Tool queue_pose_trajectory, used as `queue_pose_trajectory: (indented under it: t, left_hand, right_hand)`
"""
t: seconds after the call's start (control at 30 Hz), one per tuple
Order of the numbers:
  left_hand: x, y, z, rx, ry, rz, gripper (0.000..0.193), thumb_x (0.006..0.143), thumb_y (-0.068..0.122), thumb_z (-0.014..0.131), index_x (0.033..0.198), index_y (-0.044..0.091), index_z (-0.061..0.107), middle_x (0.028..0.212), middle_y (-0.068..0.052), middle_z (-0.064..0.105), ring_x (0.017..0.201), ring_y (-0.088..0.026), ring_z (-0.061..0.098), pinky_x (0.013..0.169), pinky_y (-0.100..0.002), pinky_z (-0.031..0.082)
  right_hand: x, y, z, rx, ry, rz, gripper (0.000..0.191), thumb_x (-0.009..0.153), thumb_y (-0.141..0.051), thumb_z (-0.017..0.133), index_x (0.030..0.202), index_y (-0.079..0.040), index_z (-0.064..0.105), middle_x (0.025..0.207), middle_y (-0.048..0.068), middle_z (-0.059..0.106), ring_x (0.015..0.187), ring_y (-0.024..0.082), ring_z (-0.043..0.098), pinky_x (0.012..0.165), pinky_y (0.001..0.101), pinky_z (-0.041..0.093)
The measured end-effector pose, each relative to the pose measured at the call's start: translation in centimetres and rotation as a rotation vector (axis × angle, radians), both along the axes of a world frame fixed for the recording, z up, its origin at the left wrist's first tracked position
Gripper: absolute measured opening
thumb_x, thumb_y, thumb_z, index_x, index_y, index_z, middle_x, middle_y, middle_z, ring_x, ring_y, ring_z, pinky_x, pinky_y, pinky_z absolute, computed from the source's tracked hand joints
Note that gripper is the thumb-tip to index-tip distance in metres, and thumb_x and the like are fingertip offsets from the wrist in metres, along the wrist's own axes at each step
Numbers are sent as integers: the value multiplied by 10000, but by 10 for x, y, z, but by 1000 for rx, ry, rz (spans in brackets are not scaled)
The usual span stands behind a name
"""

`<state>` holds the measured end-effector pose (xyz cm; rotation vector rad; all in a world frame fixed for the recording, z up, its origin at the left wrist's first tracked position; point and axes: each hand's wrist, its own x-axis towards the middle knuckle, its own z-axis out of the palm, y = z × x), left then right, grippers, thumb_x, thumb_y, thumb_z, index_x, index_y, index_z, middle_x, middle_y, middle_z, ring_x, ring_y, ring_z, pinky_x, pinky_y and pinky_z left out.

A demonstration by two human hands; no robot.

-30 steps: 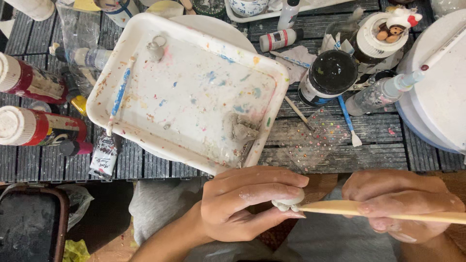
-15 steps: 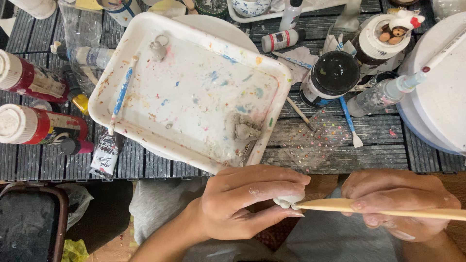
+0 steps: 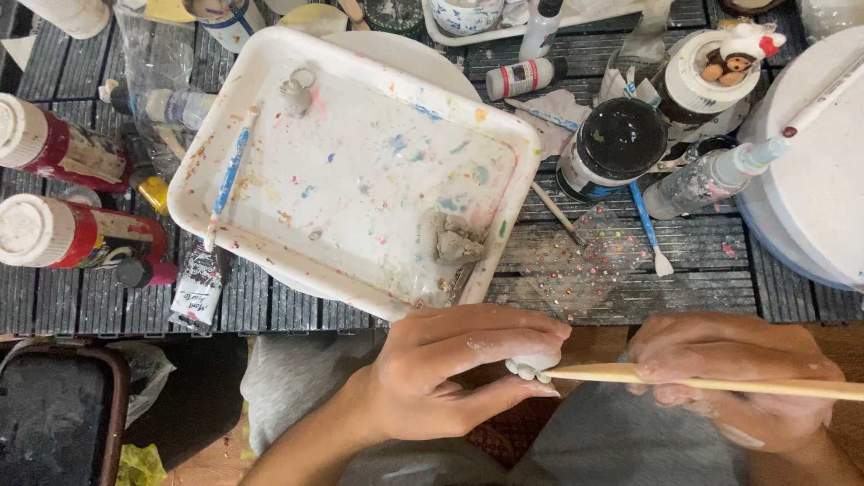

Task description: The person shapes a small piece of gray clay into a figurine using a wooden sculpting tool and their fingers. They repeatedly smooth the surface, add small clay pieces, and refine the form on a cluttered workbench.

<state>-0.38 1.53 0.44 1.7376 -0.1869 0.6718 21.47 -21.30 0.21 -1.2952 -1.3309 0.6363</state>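
Note:
My left hand (image 3: pixel 454 369) pinches a small white clay piece (image 3: pixel 531 365) between thumb and fingers, just below the table's front edge. My right hand (image 3: pixel 733 378) grips a long wooden stick (image 3: pixel 702 382) that lies nearly level, its pointed tip touching the clay piece. Above both hands sits a white paint-stained tray (image 3: pixel 270 108) with a grey lump of clay (image 3: pixel 457 241) near its lower right corner and a blue-handled brush (image 3: pixel 227 180) resting on its left rim.
Two red paint bottles with white caps (image 3: pixel 63 153) lie at the left. A black-lidded jar (image 3: pixel 616 144), a small spray bottle (image 3: pixel 702 180), a blue-handled tool (image 3: pixel 650 227) and a large white round lid (image 3: pixel 823 162) stand at the right. A dark bin (image 3: pixel 49 418) sits lower left.
Both hands stay in nearly the same place; the stick tip remains against the clay piece, with only slight shifts of the fingers.

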Motion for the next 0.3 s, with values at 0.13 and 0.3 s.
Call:
queue_pose_trajectory:
  t: [0.13, 0.3]
  left_hand:
    - [-1, 1, 0, -41, 45, 14, 310, 953, 55, 847, 1221, 25, 695, 1213, -138, 749, 1160, -254, 775, 1009, -339, 647]
    - [1, 8, 0, -147, 134, 14, 372, 890, 73, 868, 1223, 26, 708, 1250, -117, 764, 1123, -240, 780, 1006, -352, 627]
  right_hand:
    - [-7, 1, -10, 52, -28, -120, 156, 925, -92, 722, 1040, 13, 712, 906, 151, 741, 734, 235, 736, 709, 422, 625]
    - [-3, -6, -24, 61, 161, -218, 153, 950, -62, 714, 1069, 31, 742, 838, 176, 749, 649, 250, 699, 668, 436, 585]
